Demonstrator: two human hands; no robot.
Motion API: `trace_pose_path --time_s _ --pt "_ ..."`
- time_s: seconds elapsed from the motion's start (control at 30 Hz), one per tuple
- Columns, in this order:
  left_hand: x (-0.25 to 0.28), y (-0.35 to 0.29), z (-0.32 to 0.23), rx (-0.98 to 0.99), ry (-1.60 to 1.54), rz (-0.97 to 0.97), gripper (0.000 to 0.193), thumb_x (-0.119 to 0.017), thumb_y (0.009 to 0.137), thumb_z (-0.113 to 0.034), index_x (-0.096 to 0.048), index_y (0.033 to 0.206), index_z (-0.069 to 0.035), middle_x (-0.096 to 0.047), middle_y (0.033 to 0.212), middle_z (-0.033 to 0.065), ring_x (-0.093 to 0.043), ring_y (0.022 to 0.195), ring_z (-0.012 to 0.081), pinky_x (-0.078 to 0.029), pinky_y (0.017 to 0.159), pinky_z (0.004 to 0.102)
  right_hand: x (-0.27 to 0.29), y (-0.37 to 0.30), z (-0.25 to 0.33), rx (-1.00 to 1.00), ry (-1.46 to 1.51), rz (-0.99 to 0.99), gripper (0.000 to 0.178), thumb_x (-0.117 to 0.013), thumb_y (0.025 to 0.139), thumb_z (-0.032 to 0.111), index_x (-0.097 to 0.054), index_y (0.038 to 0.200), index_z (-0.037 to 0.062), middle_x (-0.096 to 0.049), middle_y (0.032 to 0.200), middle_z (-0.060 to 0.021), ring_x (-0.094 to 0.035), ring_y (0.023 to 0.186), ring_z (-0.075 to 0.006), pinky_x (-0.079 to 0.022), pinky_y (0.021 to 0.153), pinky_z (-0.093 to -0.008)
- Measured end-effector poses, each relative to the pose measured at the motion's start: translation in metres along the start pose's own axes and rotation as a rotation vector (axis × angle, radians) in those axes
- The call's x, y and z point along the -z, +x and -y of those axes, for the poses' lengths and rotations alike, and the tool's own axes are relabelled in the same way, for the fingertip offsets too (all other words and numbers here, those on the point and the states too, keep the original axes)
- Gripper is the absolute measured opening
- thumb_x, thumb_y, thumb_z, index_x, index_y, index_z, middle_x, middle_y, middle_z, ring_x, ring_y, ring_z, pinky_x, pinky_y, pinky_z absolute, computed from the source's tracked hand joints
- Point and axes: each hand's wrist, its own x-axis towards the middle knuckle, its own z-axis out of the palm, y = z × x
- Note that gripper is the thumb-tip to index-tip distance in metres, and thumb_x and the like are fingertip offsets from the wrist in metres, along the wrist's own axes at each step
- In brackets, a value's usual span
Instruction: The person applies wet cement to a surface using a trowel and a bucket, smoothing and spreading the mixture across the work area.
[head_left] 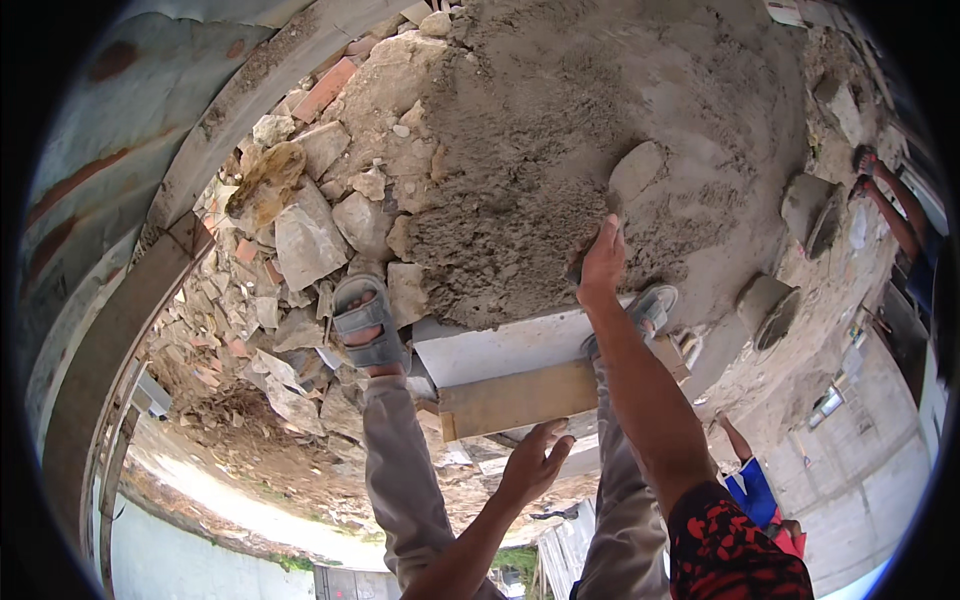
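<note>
My right hand (603,258) is closed round the handle of what looks like a trowel (637,170). Its rounded blade is grey with mortar and lies against the wet mortar (520,240) spread in front of me. A dark end of the handle shows beside my palm. My left hand (537,458) hangs lower, holding nothing, its thumb and fingers apart. Just beyond it is a wooden board (520,400) on edge, with a pale white slab (505,347) between the board and the mortar.
My sandalled feet stand either side of the slab. Broken stone and brick rubble (310,245) covers the left side, by a beam (120,330) and metal sheets (95,130). Two mortar-caked buckets (768,310) sit at right. Other people (755,490) are at the right edge and lower right.
</note>
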Motion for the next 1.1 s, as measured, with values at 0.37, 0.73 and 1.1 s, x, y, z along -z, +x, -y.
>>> trace_pose_path --time_s 0.37,0.73,1.1 --pt "-0.011 0.008 0.005 0.003 0.089 0.025 0.046 -0.053 0.097 -0.030 -0.046 0.131 0.000 -0.056 0.126 0.0201 -0.060 0.111 0.0293 -0.047 0.093 0.0396 -0.130 0.017 0.020 0.157 -0.281 0.420 0.063 -0.041 0.097 0.053 -0.036 0.136 0.0028 -0.050 0.062 -0.0079 -0.052 0.045 -0.0196 -0.048 0.044 -0.0362" --pt "-0.019 0.008 0.017 0.003 0.122 0.016 0.042 -0.054 0.097 -0.028 -0.048 0.126 0.000 -0.058 0.122 0.0206 -0.059 0.112 0.0313 -0.046 0.095 0.0394 -0.087 0.034 0.093 0.968 -1.868 0.662 0.039 -0.039 0.100 0.044 -0.045 0.108 0.0069 -0.065 0.092 -0.0190 -0.066 0.074 -0.0353 -0.054 0.062 -0.0513" --pt "-0.006 0.006 0.014 -0.052 0.111 -0.049 0.042 -0.053 0.097 -0.030 -0.048 0.127 -0.001 -0.057 0.123 0.0201 -0.058 0.113 0.0313 -0.047 0.094 0.0394 -0.077 0.070 0.169 0.347 -1.355 0.686 0.068 -0.038 0.098 0.054 -0.040 0.138 -0.0001 -0.063 0.085 -0.0206 -0.065 0.071 -0.0269 -0.052 0.078 -0.0484"
